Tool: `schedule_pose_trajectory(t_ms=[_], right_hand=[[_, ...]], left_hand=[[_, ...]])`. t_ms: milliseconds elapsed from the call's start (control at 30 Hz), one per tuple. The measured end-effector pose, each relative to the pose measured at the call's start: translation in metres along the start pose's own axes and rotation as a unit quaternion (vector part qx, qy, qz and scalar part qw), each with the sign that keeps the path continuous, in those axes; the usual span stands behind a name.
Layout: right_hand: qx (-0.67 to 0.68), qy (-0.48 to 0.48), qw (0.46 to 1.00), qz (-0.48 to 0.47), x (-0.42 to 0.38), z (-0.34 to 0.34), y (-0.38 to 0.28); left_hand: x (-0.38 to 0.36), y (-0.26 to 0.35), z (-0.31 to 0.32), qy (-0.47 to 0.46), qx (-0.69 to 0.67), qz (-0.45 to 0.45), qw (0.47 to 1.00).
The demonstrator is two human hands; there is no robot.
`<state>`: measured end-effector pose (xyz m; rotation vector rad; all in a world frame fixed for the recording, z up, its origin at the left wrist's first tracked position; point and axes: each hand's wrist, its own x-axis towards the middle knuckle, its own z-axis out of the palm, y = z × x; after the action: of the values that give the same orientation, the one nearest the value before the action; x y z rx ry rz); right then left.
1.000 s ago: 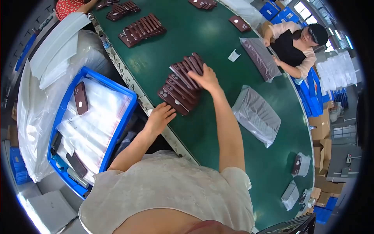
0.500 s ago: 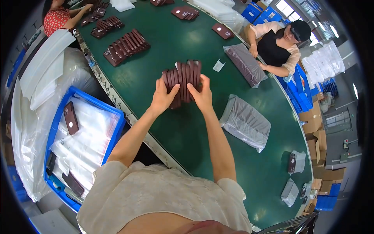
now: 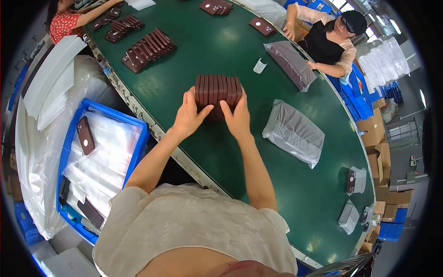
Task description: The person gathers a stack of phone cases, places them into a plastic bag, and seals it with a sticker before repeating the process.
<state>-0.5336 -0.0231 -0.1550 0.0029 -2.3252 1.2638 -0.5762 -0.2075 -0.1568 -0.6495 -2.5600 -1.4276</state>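
Note:
A row of dark brown phone cases (image 3: 218,90) stands on edge between my two hands, over the green table (image 3: 207,161). My left hand (image 3: 188,114) presses the row's left end, its thumb along the near side. On the opposite end, my right hand (image 3: 237,115) grips in the same way. The cases' top edges line up nearly level. To the right of my hands lies a bundle wrapped in clear plastic (image 3: 294,134). A small white piece (image 3: 260,66) rests beyond my right hand.
At left stands a blue bin (image 3: 142,134) holding plastic bags and loose phone cases. Fanned phone cases (image 3: 148,50) lie farther up the table. One co-worker (image 3: 325,44) stands across by a wrapped bundle (image 3: 290,65); another person (image 3: 69,23) works at upper left. Small wrapped packs (image 3: 349,217) sit at right.
The phone cases in my hands went from uneven and staggered to a nearly level row. The co-worker across has moved one hand off the wrapped bundle, up and to the left.

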Motion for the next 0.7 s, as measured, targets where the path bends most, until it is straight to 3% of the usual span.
schedule_pose_trajectory(t_ms=[67,167,200,300,467,600,700], right_hand=[[-0.034,-0.010,0.999,0.023,0.008,-0.009,-0.005],[-0.148,-0.206,0.944,0.209,0.011,-0.012,0.004],[-0.147,-0.210,0.943,0.214,0.000,-0.004,0.015],[-0.108,-0.104,0.965,0.216,-0.025,0.033,0.069],[0.007,-0.139,0.963,0.229,-0.026,0.033,0.090],[0.043,-0.041,0.974,0.219,-0.041,0.035,0.082],[0.101,0.029,0.976,0.189,-0.068,0.043,0.069]], left_hand=[[0.008,0.007,-0.010,-0.018,0.034,-0.021,0.999],[0.022,0.001,-0.014,-0.248,0.155,-0.200,0.935],[0.013,-0.005,-0.008,-0.252,0.155,-0.205,0.933],[0.001,-0.029,0.025,-0.101,0.133,-0.154,0.974],[0.004,-0.019,0.021,-0.145,0.117,-0.175,0.967],[-0.006,-0.041,0.023,-0.183,0.014,-0.156,0.970],[-0.042,-0.052,0.072,0.066,-0.229,-0.127,0.963]])
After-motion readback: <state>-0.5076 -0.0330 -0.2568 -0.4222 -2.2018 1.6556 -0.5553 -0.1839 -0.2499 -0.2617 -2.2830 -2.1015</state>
